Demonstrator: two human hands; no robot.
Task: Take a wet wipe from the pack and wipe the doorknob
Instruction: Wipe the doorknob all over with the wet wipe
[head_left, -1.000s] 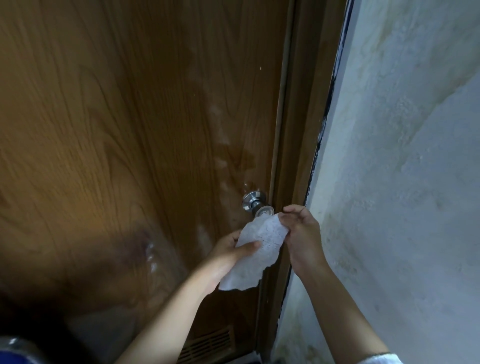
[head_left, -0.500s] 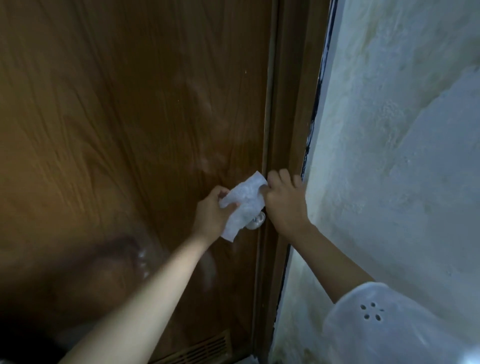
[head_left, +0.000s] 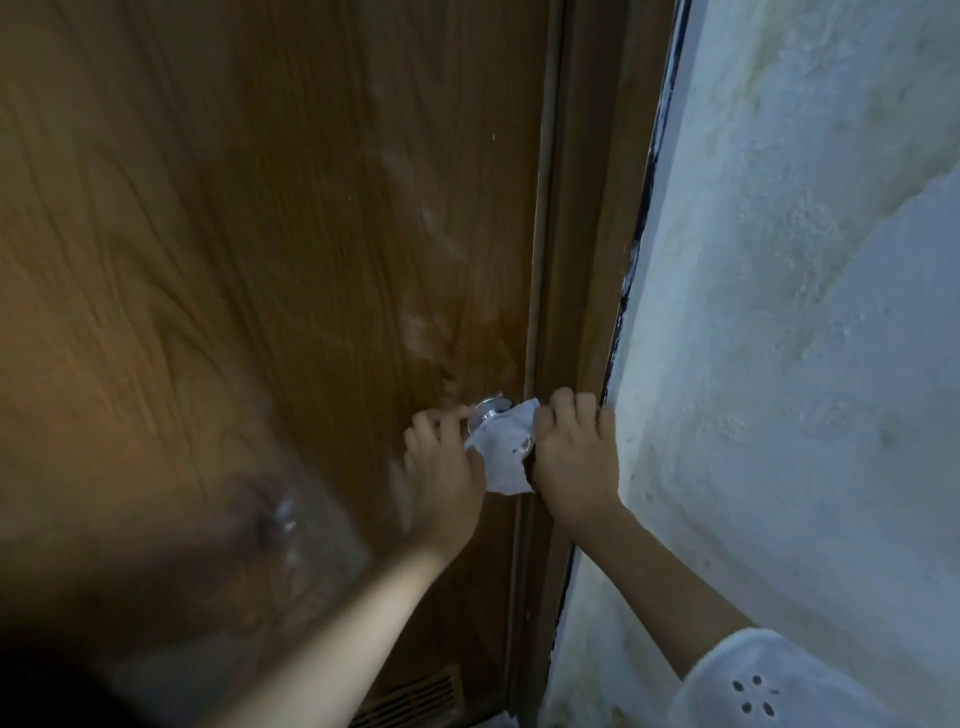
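Draped over the knob (head_left: 491, 410), between both hands: the wipe (head_left: 503, 457), white, crumpled, lower edge hanging below. Only the knob's chrome base and a glint through the wipe visible. On the left of the knob, the left hand (head_left: 441, 473), thumb pressed on the wipe's left edge, fingers (head_left: 441, 418) curled toward the door (head_left: 260, 260) beside the chrome base. On the right, the right hand (head_left: 574, 462), pinching the wipe's upper right corner, fingers curled over the door edge near the frame (head_left: 587, 234). Both hands closed on the wipe. Further right, rough white wall (head_left: 805, 364). Near right corner: white sleeve (head_left: 769, 686) with eyelet holes. Low on the door, a vent (head_left: 415, 701).
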